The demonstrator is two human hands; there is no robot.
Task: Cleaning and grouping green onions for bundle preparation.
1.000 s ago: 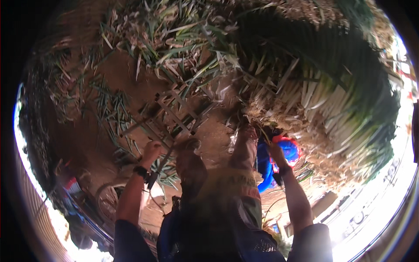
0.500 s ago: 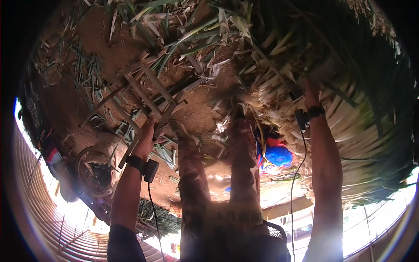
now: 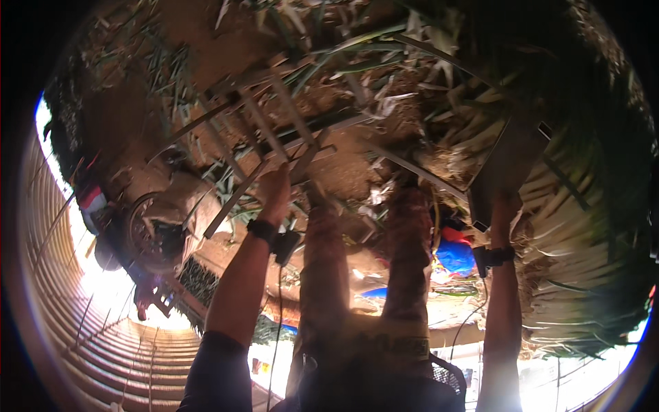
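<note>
My left hand [image 3: 274, 192] is closed on the near rail of a slatted frame [image 3: 264, 127], whose crossbars run like a ladder's rungs. On the right, my right hand [image 3: 506, 206] is at the lower edge of a dark flat panel [image 3: 504, 165] with open square-tube ends at its corners. Its fingers are mostly lost in shadow, but they appear to grip that edge. Long bars reach from the panel toward the left; whether panel and slatted frame are one piece I cannot tell. Both wrists wear a dark strap with a small box and cable.
A large heap of long-stemmed green leafy stalks [image 3: 576, 254] rises on the right. Loose green leaves [image 3: 171, 75] litter the brown ground. Blue and red cloth or plastic [image 3: 454, 255] lies beside my right leg. A wheel [image 3: 144, 223] and corrugated sheeting [image 3: 110, 364] are at the left.
The slatted frame and my left hand have shifted right in the picture, as has much of the scene. My right hand has come lower, and the flat panel now shows tilted above it.
</note>
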